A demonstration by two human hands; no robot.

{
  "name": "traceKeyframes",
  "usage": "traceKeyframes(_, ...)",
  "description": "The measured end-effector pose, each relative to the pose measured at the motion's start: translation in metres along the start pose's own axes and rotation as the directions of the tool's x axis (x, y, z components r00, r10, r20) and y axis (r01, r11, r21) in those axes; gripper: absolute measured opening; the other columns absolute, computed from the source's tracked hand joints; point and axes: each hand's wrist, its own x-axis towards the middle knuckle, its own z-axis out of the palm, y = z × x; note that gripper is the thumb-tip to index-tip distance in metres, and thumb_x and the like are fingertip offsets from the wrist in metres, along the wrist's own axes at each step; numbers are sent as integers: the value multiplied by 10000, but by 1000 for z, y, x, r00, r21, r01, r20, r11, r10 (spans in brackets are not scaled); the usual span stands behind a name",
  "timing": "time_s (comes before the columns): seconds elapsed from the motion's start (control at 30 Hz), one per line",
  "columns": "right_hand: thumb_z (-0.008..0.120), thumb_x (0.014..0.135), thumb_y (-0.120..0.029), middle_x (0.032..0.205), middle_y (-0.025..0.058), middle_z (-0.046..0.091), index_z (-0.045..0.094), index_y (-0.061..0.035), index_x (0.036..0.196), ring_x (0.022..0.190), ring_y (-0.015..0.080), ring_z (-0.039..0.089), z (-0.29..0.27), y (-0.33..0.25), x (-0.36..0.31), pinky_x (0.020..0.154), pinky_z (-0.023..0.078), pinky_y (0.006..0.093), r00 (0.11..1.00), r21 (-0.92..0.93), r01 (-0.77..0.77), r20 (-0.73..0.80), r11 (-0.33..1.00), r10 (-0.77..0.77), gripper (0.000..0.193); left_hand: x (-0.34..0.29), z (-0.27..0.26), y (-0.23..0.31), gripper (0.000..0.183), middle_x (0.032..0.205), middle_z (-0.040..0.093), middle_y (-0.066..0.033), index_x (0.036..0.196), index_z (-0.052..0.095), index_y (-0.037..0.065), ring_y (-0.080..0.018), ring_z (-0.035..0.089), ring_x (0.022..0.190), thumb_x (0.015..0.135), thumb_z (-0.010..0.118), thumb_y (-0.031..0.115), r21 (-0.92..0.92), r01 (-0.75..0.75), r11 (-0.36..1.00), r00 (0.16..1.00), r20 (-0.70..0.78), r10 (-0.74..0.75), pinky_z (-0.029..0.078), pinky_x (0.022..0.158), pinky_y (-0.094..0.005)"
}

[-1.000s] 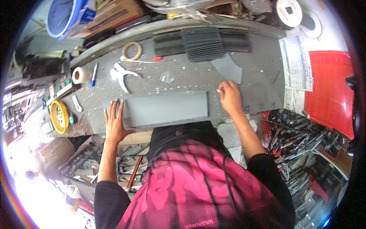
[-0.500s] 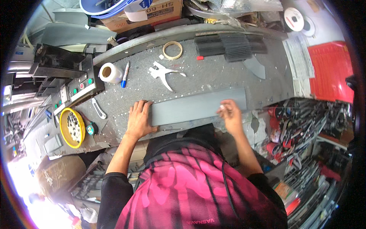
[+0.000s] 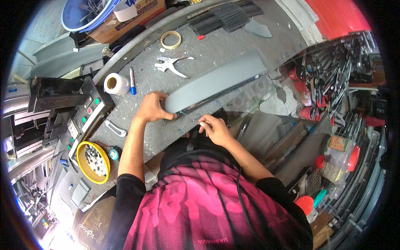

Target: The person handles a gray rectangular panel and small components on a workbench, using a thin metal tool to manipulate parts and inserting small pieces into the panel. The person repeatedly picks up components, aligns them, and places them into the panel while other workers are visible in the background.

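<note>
A long, flat grey strip (image 3: 216, 81) lies slantwise along the front of the worktable, its right end farther from me. My left hand (image 3: 153, 109) grips the strip's left end, the thumb at the near edge and the fingers at the far side. Off the table's front edge, close to my body, my right hand (image 3: 214, 130) is closed with its fingers curled in a pinch. Whatever it holds, if anything, is too small to make out. Beyond the strip rest white hand pliers (image 3: 171, 65) with spread handles.
A tape ring (image 3: 171, 40), a white roll (image 3: 116, 84), a blue-capped marker (image 3: 132, 81) and a utility knife (image 3: 115, 128) lie about. At left stand a yellow bowl (image 3: 93, 162) of small pieces and a machine with buttons (image 3: 89, 110). Black mesh sheets (image 3: 225, 16) lie at the back.
My right hand has come left and nearer my body, away from above the strip. The strip now slants more, and the whole view has turned. My left hand stays at its left end.
</note>
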Motion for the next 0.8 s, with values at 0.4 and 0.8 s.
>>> traceKeyframes(0.4,631,1107,-39,821,102,793,660,-11,1159,659,207,748,22,8,-18,622,549,365,975,-140,119,-173,983,-143,66,-2,2,1,921,1180,809,-279,1236,796,-69,-399,802,1108,524,1024,470,29,23,999,999,25,-23,627,1002,-456)
traceKeyframes(0.8,600,1118,-91,775,167,784,620,-15,1124,752,380,795,41,4,-33,720,607,492,991,-139,-113,-80,984,103,79,-47,67,36,1008,1341,603,-163,1439,632,46,-385,570,1307,581,1077,330,332,134,934,955,-295,-32,510,1098,-551)
